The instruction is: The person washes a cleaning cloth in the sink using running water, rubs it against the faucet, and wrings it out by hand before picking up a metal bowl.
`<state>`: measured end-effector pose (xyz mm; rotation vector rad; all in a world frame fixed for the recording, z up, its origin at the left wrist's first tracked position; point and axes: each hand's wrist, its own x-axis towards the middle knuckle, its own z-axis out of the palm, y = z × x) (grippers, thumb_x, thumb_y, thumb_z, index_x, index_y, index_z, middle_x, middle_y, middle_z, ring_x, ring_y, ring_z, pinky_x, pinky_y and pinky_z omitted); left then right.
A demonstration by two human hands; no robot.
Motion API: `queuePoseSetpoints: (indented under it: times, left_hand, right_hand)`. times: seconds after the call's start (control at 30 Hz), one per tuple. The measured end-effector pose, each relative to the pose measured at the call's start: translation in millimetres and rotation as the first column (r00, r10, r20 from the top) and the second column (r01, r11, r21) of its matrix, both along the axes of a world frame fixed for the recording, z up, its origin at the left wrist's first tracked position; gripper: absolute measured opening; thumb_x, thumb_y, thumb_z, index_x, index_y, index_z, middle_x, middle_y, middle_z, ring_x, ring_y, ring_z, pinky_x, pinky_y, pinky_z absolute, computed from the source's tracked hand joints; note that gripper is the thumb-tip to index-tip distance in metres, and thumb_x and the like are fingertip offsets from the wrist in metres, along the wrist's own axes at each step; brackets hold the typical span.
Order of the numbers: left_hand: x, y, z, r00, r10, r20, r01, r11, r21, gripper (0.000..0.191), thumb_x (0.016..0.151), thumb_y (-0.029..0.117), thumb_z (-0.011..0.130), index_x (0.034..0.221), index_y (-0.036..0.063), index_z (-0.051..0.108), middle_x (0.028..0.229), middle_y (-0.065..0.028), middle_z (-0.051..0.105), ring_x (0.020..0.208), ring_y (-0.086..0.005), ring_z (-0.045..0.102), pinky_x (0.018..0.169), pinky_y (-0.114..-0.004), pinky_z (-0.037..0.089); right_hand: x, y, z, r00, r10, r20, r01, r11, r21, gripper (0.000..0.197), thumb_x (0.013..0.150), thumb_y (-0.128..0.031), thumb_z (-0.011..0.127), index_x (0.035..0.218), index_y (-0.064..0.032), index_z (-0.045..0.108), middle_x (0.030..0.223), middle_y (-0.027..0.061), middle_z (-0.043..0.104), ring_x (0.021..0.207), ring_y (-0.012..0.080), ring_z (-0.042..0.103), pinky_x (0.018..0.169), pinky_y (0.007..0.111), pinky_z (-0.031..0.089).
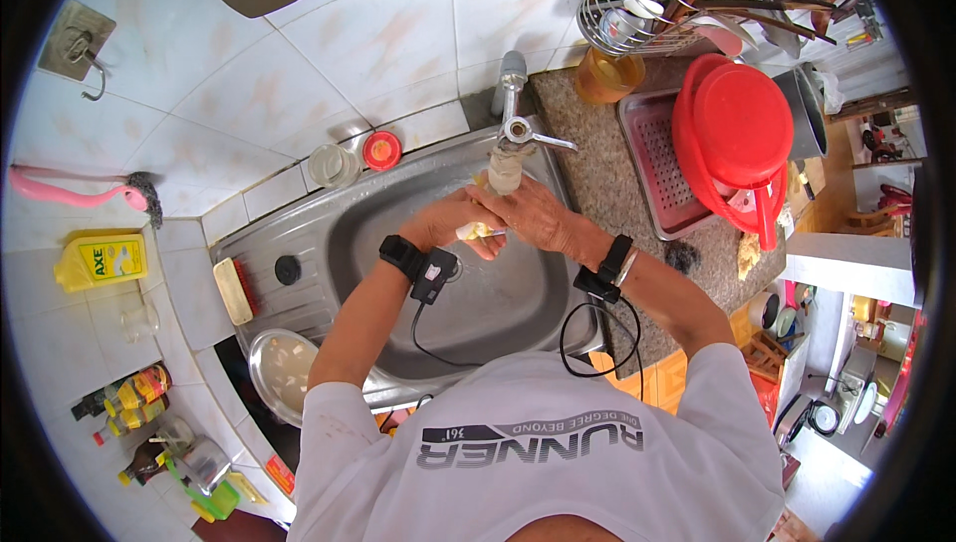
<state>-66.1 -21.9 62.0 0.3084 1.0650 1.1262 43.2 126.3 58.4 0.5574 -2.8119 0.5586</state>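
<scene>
My left hand and my right hand meet just below the tap's spout, over the sink basin. Between them they clasp a small whitish-yellow piece; fingers cover most of it, and I cannot tell what it is. The metal tap has a lever pointing right and a pale, wrapped-looking spout end that partly hides the fingers. Both wrists wear black straps with cabled devices.
A glass jar and red lid sit on the sink's back ledge. Leftward are a scrubbing brush, a black plug and a metal pot with pale pieces in liquid. A red colander occupies a tray at right.
</scene>
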Motion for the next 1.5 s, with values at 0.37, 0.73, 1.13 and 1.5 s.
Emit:
queuePoseSetpoints:
  times: [0.37, 0.73, 1.13, 1.5]
  left_hand:
    - [15, 11, -50, 0.774, -0.113, -0.624, 0.087, 0.994, -0.073, 0.012, 0.072, 0.011, 0.064, 0.073, 0.0008, 0.059, 0.065, -0.0071, 0.059, 0.056, -0.0183, 0.057, 0.048, -0.032, 0.045]
    - [23, 7, -24, -0.126, -0.277, -0.953, 0.288, 0.909, -0.302, 0.015, 0.071, 0.022, 0.066, 0.078, 0.0088, 0.063, 0.073, -0.0115, 0.066, 0.069, -0.0331, 0.064, 0.058, -0.042, 0.05]
    - [18, 6, -38, -0.197, 0.184, -0.963, 0.582, 0.812, 0.036, 0.021, 0.07, 0.023, 0.063, 0.069, 0.0044, 0.053, 0.055, -0.0115, 0.058, 0.054, -0.0304, 0.061, 0.049, -0.04, 0.048]
    - [31, -2, -41, -0.189, 0.211, -0.959, 0.691, 0.723, 0.024, 0.027, 0.069, 0.028, 0.063, 0.069, 0.003, 0.052, 0.056, -0.0115, 0.057, 0.051, -0.0291, 0.06, 0.046, -0.039, 0.047]
  right_hand:
    - [-5, 0, -21, 0.982, -0.158, 0.105, 0.115, 0.936, 0.334, 0.011, 0.067, -0.011, 0.062, 0.077, -0.0066, 0.063, 0.078, 0.0104, 0.064, 0.074, 0.0263, 0.064, 0.057, 0.035, 0.052]
    - [9, -12, -9, 0.75, -0.328, 0.574, 0.343, 0.935, 0.087, 0.021, 0.067, -0.023, 0.066, 0.076, -0.0034, 0.065, 0.075, 0.0187, 0.065, 0.074, 0.0332, 0.064, 0.065, 0.042, 0.051]
    - [36, -48, 1, 0.188, 0.274, 0.943, 0.951, 0.189, -0.244, 0.026, 0.074, -0.018, 0.066, 0.059, -0.0101, 0.045, 0.049, -0.0026, 0.037, 0.038, 0.0093, 0.032, 0.036, 0.027, 0.018]
    - [64, -59, -12, 0.214, 0.611, 0.762, 0.966, -0.018, -0.257, 0.032, 0.078, -0.018, 0.063, 0.061, -0.0141, 0.037, 0.05, -0.0032, 0.03, 0.038, 0.0087, 0.025, 0.037, 0.026, 0.017]
